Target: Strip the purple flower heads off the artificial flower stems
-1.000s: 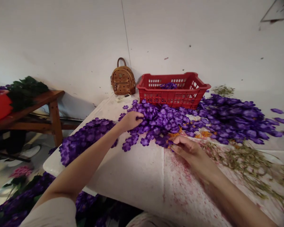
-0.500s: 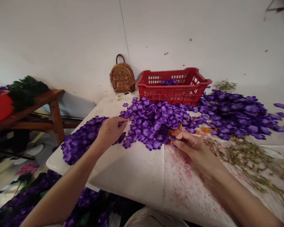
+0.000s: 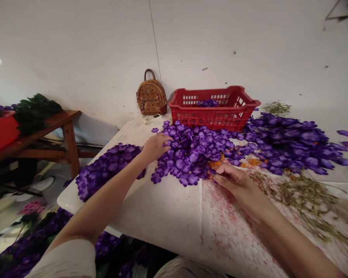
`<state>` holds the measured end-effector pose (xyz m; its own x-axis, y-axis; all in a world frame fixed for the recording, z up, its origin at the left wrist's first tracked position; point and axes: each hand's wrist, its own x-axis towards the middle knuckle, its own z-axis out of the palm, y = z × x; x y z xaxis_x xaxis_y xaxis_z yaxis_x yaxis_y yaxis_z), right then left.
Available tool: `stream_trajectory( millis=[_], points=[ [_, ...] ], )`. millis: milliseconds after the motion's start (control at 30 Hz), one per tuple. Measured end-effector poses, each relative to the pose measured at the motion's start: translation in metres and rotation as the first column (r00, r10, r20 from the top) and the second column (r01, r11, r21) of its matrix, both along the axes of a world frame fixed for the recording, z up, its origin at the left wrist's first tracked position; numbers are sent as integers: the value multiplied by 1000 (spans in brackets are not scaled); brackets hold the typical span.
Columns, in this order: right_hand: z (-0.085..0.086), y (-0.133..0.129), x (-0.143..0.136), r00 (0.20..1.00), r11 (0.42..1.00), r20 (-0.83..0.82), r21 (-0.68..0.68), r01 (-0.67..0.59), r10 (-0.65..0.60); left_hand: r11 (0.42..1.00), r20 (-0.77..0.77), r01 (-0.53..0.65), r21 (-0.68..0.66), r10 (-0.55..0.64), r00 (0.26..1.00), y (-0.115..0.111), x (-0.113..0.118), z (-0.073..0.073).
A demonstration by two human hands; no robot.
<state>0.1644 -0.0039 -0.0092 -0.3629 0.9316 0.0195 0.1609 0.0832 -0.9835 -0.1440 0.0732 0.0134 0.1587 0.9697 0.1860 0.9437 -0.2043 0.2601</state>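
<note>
My left hand (image 3: 157, 147) is at the left edge of a heap of purple artificial flower heads (image 3: 188, 154), its bent fingers closing on one of the cloth blossoms. My right hand (image 3: 234, 179) is pinched at the near right side of the heap, a small purple blossom (image 3: 213, 173) between thumb and fingertips. Just beyond those fingertips lie small orange flower centres (image 3: 216, 163). A second pile of purple flower heads (image 3: 104, 170) lies under and beside my left forearm. What exactly sits deep in either pinch is partly hidden by the fingers.
A red plastic crate (image 3: 211, 116) with some purple flowers stands behind the heap. Left of it are a brown backpack (image 3: 152, 96) and a remote control (image 3: 152, 119). More purple flower heads (image 3: 290, 141) and dry-looking stems (image 3: 304, 197) lie rightward. A wooden bench (image 3: 69, 143) stands left.
My left hand has moved right and slightly away from me, from the gap between the piles onto the middle heap. My right hand has stayed nearly still, still pinching.
</note>
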Motion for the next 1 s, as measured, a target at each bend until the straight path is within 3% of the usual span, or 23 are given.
stream_trajectory(
  millis=[100,167,300,400,500,600,700,833,933,1000],
  points=[
    [0,0,1,1000,1000,-23,-24,-15,14,993,-49,-112,-22,111,993,7,-1,-3],
    [2,-1,1,999,1000,-36,-19,-19,18,991,-31,-126,-55,124,992,9,-4,-4],
    [4,-1,1,999,1000,-33,1,-11,11,971,211,97,-220,-50,976,5,-2,-4],
    [4,0,2,999,1000,-33,-5,-8,8,951,353,196,-241,-102,930,-6,3,1],
    [2,1,4,999,1000,-31,2,-13,13,969,313,101,-225,-26,950,-24,1,13],
    [2,2,5,1000,1000,-26,6,-3,4,982,164,-64,-177,93,982,-49,-7,26],
    [1,2,6,1000,1000,-14,7,-5,5,974,60,-140,-179,152,987,-72,-11,31],
    [-2,3,5,1000,1000,1,5,-11,11,958,-11,-195,-210,197,980,-90,4,15],
    [-5,3,5,999,999,6,-27,32,-32,971,82,-131,-201,150,985,-92,23,-1],
    [-6,2,5,999,997,1,-62,51,-51,985,183,-83,-151,111,977,-90,27,-4]
  ],
)
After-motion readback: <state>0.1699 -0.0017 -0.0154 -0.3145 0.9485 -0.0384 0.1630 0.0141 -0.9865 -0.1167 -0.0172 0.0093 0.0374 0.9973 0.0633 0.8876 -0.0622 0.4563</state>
